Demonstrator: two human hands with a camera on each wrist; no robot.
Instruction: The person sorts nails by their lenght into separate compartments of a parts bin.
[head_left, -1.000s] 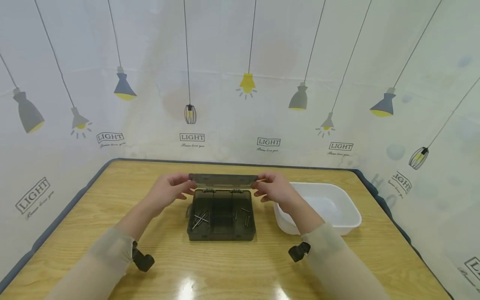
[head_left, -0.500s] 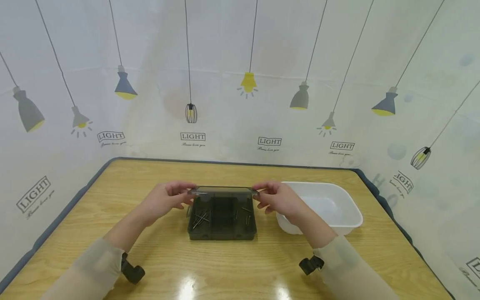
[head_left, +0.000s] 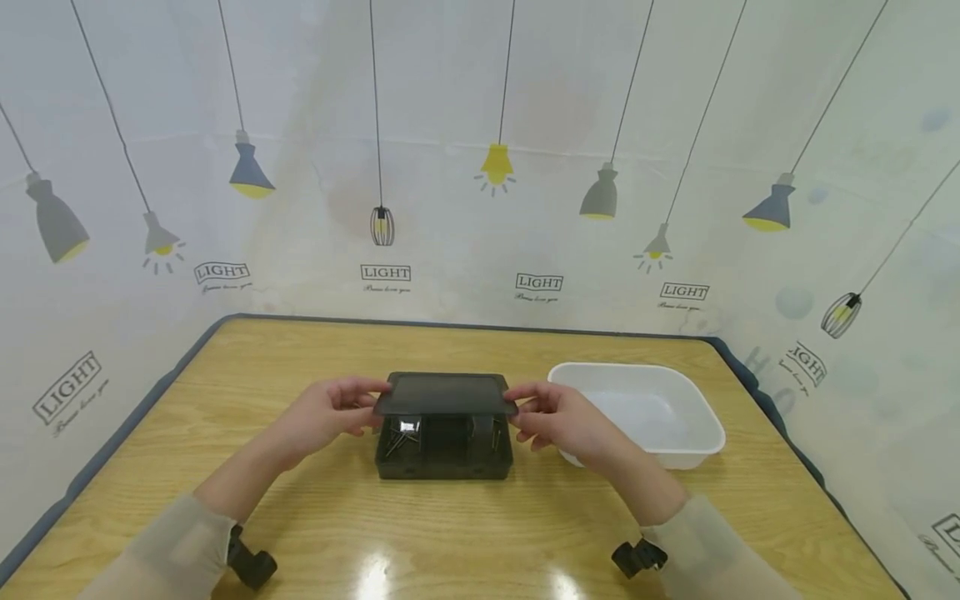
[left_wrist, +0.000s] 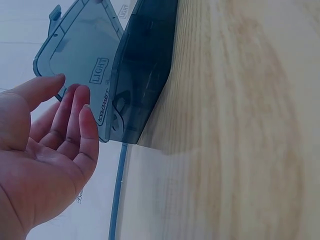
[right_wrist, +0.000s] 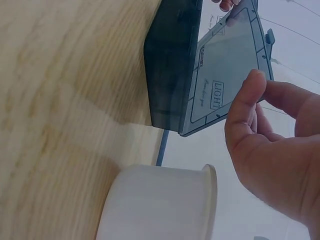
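A see-through dark grey plastic storage box [head_left: 444, 454] stands on the wooden table, its hinged lid [head_left: 446, 395] tilted partway over the compartments. My left hand [head_left: 322, 417] pinches the lid's left edge between thumb and fingers, also seen with the lid [left_wrist: 80, 55] in the left wrist view. At the opposite edge, my right hand [head_left: 570, 423] pinches the lid the same way. Thin metal pins, perhaps nails or screws [head_left: 397, 444], lie in the left compartment, and a few more are in the right one. The lid hides the back of the box.
Just right of the box stands a white plastic basin [head_left: 690, 459], close behind my right forearm. The table [head_left: 450, 533] ends at a dark blue edge, and a pale curtain [head_left: 450, 108] printed with lamps hangs behind it.
The lid has swung from nearly upright at the back, forward and down over the box. Both hands have come down and toward me with it; the box stays put.
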